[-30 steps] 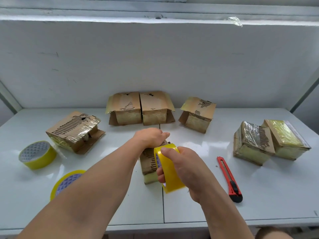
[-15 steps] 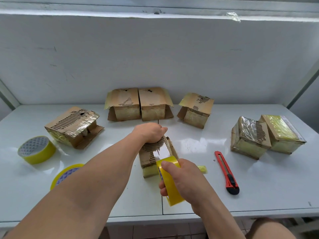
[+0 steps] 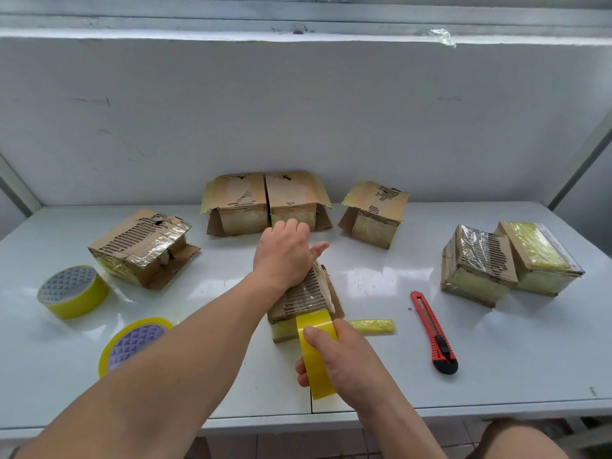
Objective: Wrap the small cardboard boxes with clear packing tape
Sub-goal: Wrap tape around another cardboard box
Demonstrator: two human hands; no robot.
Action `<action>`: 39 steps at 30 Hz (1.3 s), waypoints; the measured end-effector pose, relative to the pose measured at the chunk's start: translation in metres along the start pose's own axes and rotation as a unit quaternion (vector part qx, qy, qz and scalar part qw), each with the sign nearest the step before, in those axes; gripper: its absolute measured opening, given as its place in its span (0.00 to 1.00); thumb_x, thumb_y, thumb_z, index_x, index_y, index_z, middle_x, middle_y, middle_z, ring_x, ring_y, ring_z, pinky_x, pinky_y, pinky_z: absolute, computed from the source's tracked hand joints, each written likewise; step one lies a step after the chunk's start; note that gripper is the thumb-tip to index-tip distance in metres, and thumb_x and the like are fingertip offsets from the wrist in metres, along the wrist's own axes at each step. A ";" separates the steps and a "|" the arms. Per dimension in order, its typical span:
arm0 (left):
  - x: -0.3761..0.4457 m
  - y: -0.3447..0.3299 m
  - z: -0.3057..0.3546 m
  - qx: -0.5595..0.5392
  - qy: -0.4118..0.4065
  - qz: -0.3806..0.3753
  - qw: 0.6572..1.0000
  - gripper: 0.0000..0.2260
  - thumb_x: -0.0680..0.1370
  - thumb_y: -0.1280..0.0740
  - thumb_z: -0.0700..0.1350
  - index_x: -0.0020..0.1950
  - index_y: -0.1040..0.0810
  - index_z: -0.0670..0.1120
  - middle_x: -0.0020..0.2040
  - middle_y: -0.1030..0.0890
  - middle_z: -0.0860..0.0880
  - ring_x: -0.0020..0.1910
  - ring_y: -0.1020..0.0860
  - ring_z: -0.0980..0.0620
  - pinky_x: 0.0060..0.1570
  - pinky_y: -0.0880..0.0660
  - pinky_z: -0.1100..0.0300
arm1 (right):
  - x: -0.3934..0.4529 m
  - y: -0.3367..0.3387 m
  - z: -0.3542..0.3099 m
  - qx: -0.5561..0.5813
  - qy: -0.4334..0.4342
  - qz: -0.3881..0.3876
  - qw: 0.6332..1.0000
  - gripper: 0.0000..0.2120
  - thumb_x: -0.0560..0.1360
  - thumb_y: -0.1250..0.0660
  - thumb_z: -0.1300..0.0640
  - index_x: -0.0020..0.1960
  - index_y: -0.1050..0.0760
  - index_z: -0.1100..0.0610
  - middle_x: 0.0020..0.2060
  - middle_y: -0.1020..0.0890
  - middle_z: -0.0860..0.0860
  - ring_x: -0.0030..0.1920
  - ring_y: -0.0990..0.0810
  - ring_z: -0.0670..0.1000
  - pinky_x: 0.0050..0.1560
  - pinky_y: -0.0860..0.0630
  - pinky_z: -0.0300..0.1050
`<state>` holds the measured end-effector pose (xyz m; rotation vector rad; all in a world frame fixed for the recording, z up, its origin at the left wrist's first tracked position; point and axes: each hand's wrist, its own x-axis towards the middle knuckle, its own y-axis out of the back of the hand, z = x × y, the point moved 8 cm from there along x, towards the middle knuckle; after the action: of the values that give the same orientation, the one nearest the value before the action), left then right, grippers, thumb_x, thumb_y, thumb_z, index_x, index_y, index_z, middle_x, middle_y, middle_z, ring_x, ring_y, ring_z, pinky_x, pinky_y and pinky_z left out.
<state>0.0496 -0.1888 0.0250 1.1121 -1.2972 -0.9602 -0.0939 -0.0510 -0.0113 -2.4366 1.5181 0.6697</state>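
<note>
My left hand (image 3: 284, 256) lies flat with fingers spread on the top of the box (image 3: 306, 293) at the middle of the surface (image 3: 496, 376), pinning it down. My right hand (image 3: 344, 356) grips the tape roll (image 3: 314, 352) at the box's 6 o'clock edge, with a strip seemingly laid over the top. I judge I am mid-wrap on this box; next the roll should go down the near face and under, kept taut. The knife (image 3: 433, 332) waits at 3 o'clock for cutting.

Print on the cardboard boxes (image 3: 377, 207) seems torn; nothing readable.
</note>
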 end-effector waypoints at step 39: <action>-0.045 -0.028 -0.022 -0.149 0.007 -0.222 0.963 0.55 0.68 0.35 0.76 0.83 0.53 0.47 0.83 0.59 0.47 0.80 0.64 0.44 0.78 0.51 0.43 | 0.017 -0.044 0.012 -0.103 0.112 0.019 0.988 0.33 0.73 0.41 0.28 0.70 0.32 0.47 0.55 0.16 0.48 0.55 0.18 0.48 0.60 0.22 0.49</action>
<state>0.0702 -0.1499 -0.0112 1.1890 -0.8627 -1.4250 -0.0517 -0.0396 -0.0326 -2.7227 1.6556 0.6053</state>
